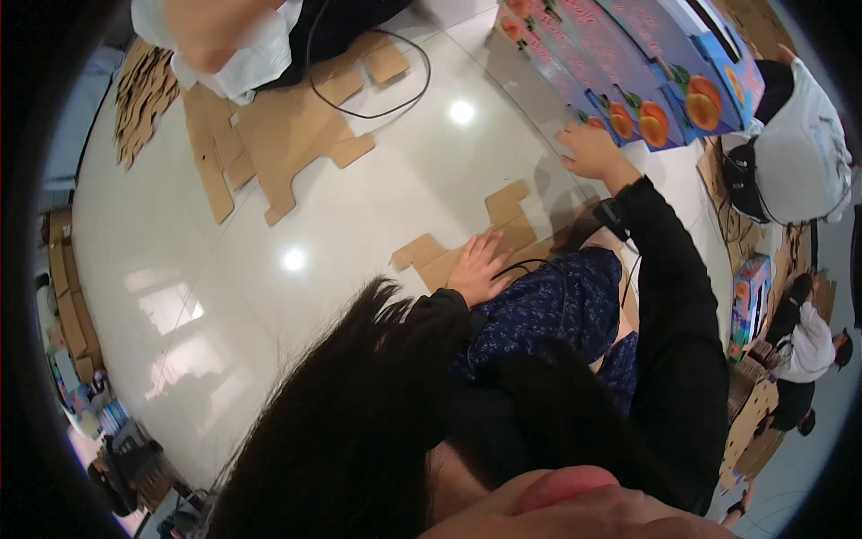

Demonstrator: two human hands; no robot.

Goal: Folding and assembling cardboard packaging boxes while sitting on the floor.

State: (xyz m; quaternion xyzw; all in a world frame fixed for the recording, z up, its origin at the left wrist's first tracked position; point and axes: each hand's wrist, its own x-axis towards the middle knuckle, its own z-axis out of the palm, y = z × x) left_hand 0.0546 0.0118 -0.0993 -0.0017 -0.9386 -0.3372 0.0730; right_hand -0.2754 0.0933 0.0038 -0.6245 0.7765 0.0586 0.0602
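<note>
In the head view, the person's left hand (480,269), just to the three o'clock side of the middle, lies with fingers spread on a flat cardboard piece (507,205); it grasps nothing. The right hand (594,154), toward two o'clock, is at the lower left edge of the printed cartons (620,76); its fingers are partly bent, and I cannot tell whether they grip this edge. These blue and pink cartons with orange fruit pictures are between one and two o'clock. On the shiny floor (359,207), larger cardboard sheets (278,135) lie toward ten and eleven o'clock. A black cable (429,76) makes a loop at eleven o'clock, partly over them. Between two and three o'clock is a co-worker in white (799,162).
</note>
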